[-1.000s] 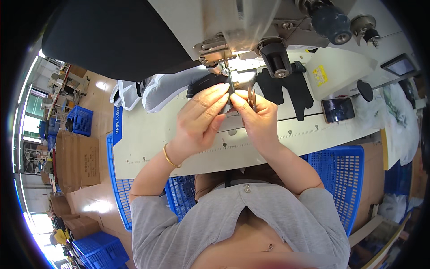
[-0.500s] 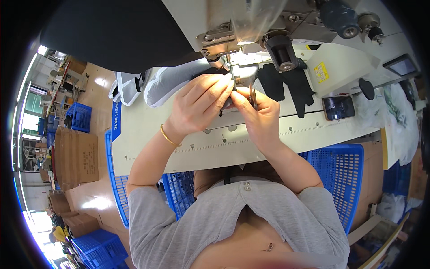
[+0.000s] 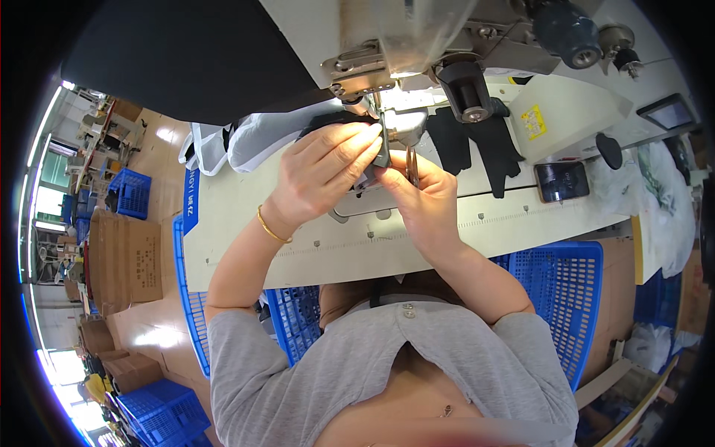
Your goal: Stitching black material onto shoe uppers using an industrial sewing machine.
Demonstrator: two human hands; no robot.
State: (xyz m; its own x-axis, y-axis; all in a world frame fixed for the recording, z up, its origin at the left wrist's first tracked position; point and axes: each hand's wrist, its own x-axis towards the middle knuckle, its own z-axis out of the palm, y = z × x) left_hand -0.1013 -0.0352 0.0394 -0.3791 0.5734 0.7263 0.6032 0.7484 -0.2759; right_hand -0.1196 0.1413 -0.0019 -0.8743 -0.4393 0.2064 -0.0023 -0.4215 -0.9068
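Two bare hands: left hand (image 3: pixel 324 175) and right hand (image 3: pixel 424 201) meet over the pale cream desk (image 3: pixel 246 238), just short of the metal sewing-machine head (image 3: pixel 365 71), which stands at twelve o'clock from them.
Left fingers: together, their tips pressed on the small dark cloth piece (image 3: pixel 383 153); the thumb is hidden, so its hold cannot be told.
Right fingers: clamped on a slim, dark metal hand tool (image 3: pixel 412 167) that points toward twelve o'clock; thumb and forefinger also come to the cloth's near end.
Dark cloth: between the two hands, right by the lit needle area; whether the needle is in it cannot be seen.
Done so far: the cloth appears brought up to the stitching point; any finished seam is hidden under the fingers.
Left over: the piece is not yet clear of the machine, so its handling looks unfinished.
Flat black fabric pieces (image 3: pixel 495 153): at three o'clock from the hands, apart from them; sewn or waiting, I cannot tell.
White-and-grey fabric bundle (image 3: pixel 268 138): at nine o'clock, beyond the left hand.
Black phone-like device (image 3: pixel 561 182): farther out, just past three o'clock.
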